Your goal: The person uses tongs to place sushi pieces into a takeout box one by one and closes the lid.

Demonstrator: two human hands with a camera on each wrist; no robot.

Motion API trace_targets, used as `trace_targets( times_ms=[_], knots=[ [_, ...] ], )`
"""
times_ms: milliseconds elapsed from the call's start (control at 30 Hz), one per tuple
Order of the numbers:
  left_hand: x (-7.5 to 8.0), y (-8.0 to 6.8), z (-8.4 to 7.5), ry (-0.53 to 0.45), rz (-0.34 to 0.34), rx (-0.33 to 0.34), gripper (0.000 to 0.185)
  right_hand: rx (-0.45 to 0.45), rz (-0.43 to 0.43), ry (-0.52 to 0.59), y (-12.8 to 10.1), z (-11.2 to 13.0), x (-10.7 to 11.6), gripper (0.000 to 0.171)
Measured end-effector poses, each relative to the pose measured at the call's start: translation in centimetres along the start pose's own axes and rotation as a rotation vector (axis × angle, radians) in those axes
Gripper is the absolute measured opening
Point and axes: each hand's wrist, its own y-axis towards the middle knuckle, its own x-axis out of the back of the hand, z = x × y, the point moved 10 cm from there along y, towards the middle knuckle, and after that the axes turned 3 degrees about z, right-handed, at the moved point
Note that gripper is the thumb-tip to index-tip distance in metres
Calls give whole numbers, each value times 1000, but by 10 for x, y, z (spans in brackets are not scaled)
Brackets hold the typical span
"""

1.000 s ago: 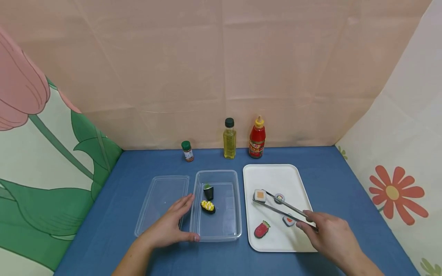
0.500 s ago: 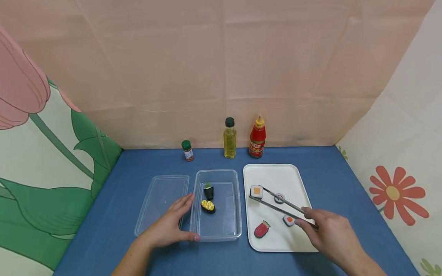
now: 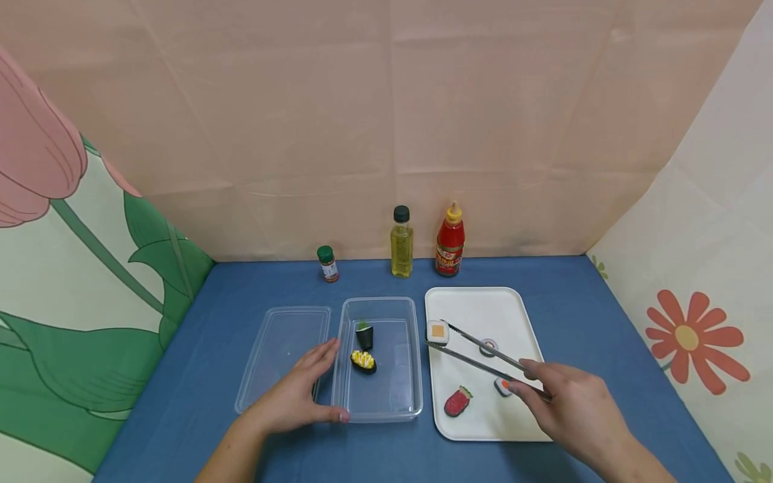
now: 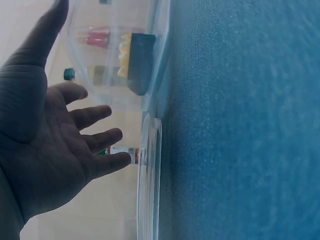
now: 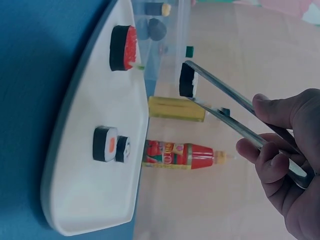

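Observation:
My right hand (image 3: pixel 570 406) grips metal tongs (image 5: pixel 235 120), whose tips pinch a square sushi roll (image 3: pixel 437 332) with a yellow-orange centre. In the right wrist view this roll hangs above the white tray (image 5: pixel 75 190). On the tray lie a red-topped sushi piece (image 3: pixel 457 402), a roll with an orange centre (image 3: pixel 502 386) and a small round roll (image 3: pixel 488 347). My left hand (image 3: pixel 296 392) is spread at the left side of a clear plastic container (image 3: pixel 417 376), thumb at its near left corner. Inside are a corn-topped sushi (image 3: pixel 364 361) and a dark roll with green on top (image 3: pixel 365 335).
Left of the container lies its clear lid (image 3: pixel 290 335), flat on the blue cloth. Behind stand a small green-capped jar (image 3: pixel 328 264), an oil bottle (image 3: pixel 401 241) and a red sauce bottle (image 3: pixel 449 241). A beige backdrop rises at the table's far edge.
The tongs have carried the square sushi roll leftward, from over the tray's middle left to its left rim. My right hand has shifted slightly left; the left hand stays put.

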Motion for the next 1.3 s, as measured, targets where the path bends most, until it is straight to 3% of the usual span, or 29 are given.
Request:
trace_targets(
  times_ms=[567, 800, 1133, 1300],
  knots=[
    [1, 0, -1, -4, 2, -1, 125, 111, -38, 106, 10, 28, -4, 40],
    [1, 2, 0, 2, -1, 10, 125, 169, -28, 142, 12, 43, -13, 51],
    [0, 1, 0, -2, 1, 3, 124, 246, 8, 152, 14, 63, -26, 37],
    [0, 1, 0, -3, 1, -2, 124, 297, -2, 184, 13, 73, -31, 38]
  ],
)
